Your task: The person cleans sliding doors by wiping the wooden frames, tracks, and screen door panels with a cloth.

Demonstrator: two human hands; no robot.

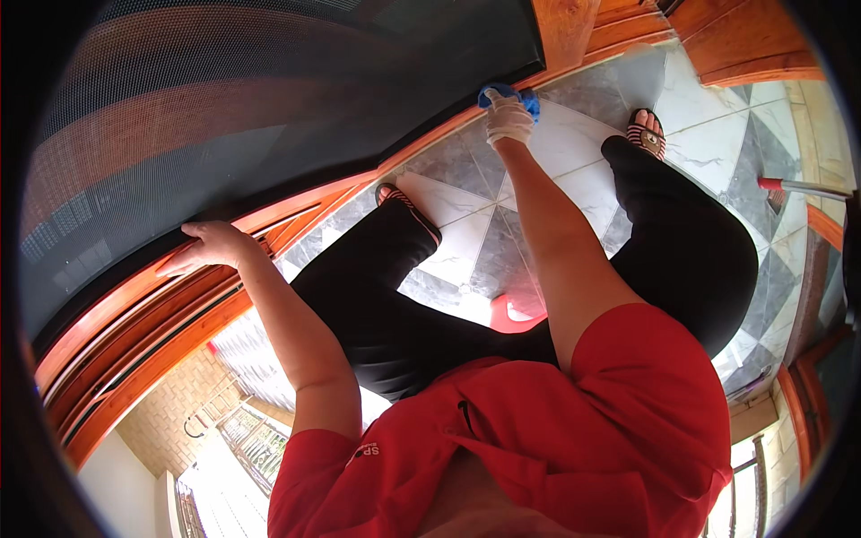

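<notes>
My right hand, in a thin translucent glove, presses a blue cloth against the bottom edge of a wooden door frame, near the lower corner of a dark mesh screen. Bare, with fingers spread, my left hand rests on the orange-brown wooden frame at the screen's side edge. No object shows in the left hand.
Grey and white tiles cover the floor under my sandalled feet. A red plastic item shows partly between my legs. At the right lies a pole with a red end. Wooden panels stand at the upper right.
</notes>
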